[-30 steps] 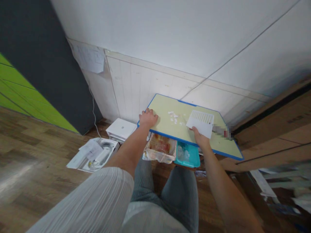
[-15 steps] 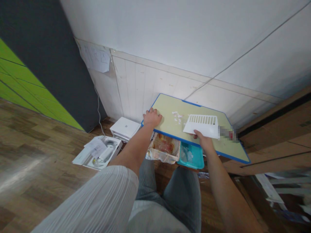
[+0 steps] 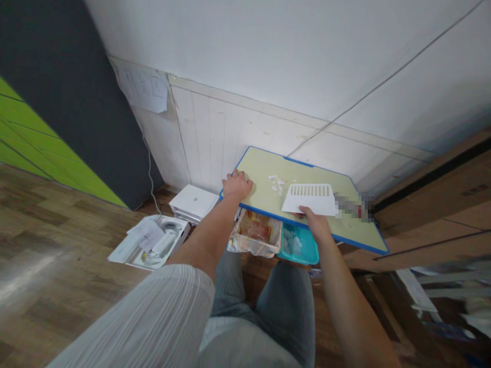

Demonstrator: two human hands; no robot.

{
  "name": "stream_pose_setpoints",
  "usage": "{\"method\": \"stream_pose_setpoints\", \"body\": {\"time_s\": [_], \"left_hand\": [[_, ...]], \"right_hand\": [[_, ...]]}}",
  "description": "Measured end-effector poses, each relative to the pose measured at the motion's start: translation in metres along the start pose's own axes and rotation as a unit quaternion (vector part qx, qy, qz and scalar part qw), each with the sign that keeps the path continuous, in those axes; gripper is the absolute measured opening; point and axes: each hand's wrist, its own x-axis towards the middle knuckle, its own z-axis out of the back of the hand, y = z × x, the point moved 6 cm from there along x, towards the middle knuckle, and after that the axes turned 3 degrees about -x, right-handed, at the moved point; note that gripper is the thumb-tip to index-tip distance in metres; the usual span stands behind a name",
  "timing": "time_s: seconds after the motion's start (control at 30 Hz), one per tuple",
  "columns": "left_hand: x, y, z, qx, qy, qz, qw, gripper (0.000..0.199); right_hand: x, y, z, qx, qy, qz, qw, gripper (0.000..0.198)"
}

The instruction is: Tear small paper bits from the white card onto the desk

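My right hand (image 3: 314, 221) grips a white sheet with a row of cut-out slots (image 3: 312, 204) by its near edge, thumb on top. The sheet is over the pale yellow tabletop (image 3: 264, 166) with the blue rim; I cannot tell if it touches the surface. Resting on the table's left end is my left hand (image 3: 238, 185), fingers apart and nothing in them. Small white scraps (image 3: 276, 184) lie on the table between the hands. A blurred-out patch (image 3: 351, 205) covers something to the right of the sheet.
Under the table's near edge stand a lined bin with stained contents (image 3: 255, 232) and a turquoise bin (image 3: 301, 248). White boxes (image 3: 194, 202) and an open white box (image 3: 157, 243) sit on the floor at left. Cardboard (image 3: 441, 199) stands at right, a wall behind.
The sheet in my right hand has come slightly lower and to the left over the table. My left hand stays on the tabletop. The whole view has shifted a little.
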Motion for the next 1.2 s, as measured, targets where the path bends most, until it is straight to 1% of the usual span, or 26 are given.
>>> {"method": "stream_pose_setpoints", "body": {"time_s": [0.13, 0.27, 0.43, 0.57, 0.7, 0.83, 0.97, 1.07, 1.2], "left_hand": [[0.000, 0.000, 0.001, -0.004, 0.005, 0.001, 1.000, 0.062], [0.001, 0.001, -0.001, -0.003, 0.003, 0.002, 1.000, 0.061], [0.003, 0.002, -0.003, -0.004, -0.001, 0.005, 1.000, 0.058], [0.002, 0.001, -0.001, -0.008, 0.001, 0.005, 1.000, 0.057], [0.001, 0.000, 0.000, -0.009, 0.002, 0.004, 1.000, 0.058], [0.002, 0.001, -0.002, -0.007, -0.002, 0.004, 1.000, 0.057], [0.003, 0.002, -0.003, -0.006, -0.008, 0.002, 1.000, 0.057], [0.002, 0.001, -0.001, -0.003, -0.004, 0.003, 1.000, 0.059], [0.000, 0.000, 0.001, -0.002, 0.001, 0.003, 1.000, 0.059]], "right_hand": [[0.013, -0.009, 0.002, 0.012, -0.047, -0.006, 0.999, 0.042], [0.038, -0.015, 0.007, -0.004, -0.098, -0.018, 0.995, 0.052], [0.059, -0.012, 0.002, -0.037, -0.096, -0.005, 0.995, 0.048], [0.059, -0.011, -0.001, -0.052, -0.094, 0.006, 0.994, 0.043], [0.056, -0.012, 0.001, -0.063, -0.105, 0.002, 0.992, 0.039], [0.054, -0.009, 0.003, -0.060, -0.118, -0.001, 0.991, 0.041], [0.053, -0.004, -0.003, -0.058, -0.092, 0.017, 0.994, 0.048], [0.052, -0.003, -0.006, -0.069, -0.083, 0.020, 0.994, 0.046], [0.053, -0.004, -0.003, -0.080, -0.103, 0.012, 0.991, 0.043]]}}
